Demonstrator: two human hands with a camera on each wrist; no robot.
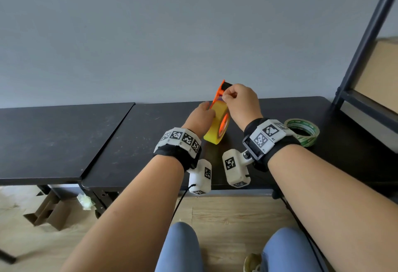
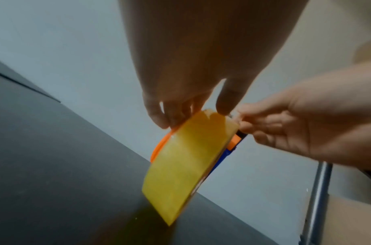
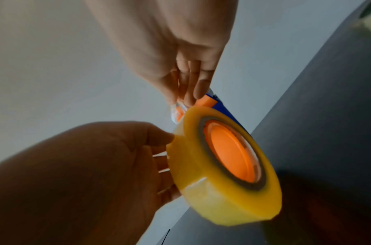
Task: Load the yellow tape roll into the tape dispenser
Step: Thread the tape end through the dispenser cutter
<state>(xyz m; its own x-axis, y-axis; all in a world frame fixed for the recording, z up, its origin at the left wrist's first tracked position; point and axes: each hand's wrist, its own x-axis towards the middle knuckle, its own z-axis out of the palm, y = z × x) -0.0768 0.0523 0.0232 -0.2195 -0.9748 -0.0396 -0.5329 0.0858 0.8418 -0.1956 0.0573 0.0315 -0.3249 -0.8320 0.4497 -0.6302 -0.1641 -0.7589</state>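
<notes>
The yellow tape roll [image 1: 216, 128] stands on edge on the black table [image 1: 150, 142], seated on the orange hub [image 3: 232, 152] of the tape dispenser [image 1: 220, 91]. My left hand [image 1: 209, 110] grips roll and dispenser together, thumb on the roll's rim [image 2: 186, 165] and fingers [image 2: 159, 116] behind the orange side plate [image 2: 160, 146]. Just above the roll, at the dispenser's head, my right hand [image 1: 226, 97] pinches the clear free end of the tape [image 3: 177, 114]. The dispenser's blue part [image 3: 224, 108] shows behind the roll.
A green-printed tape roll [image 1: 302, 131] lies flat on the table just right of my right wrist. A black shelf frame [image 1: 361, 45] with a cardboard box [image 1: 381, 73] rises at the far right. A second black table [image 1: 53, 142] adjoins on the left.
</notes>
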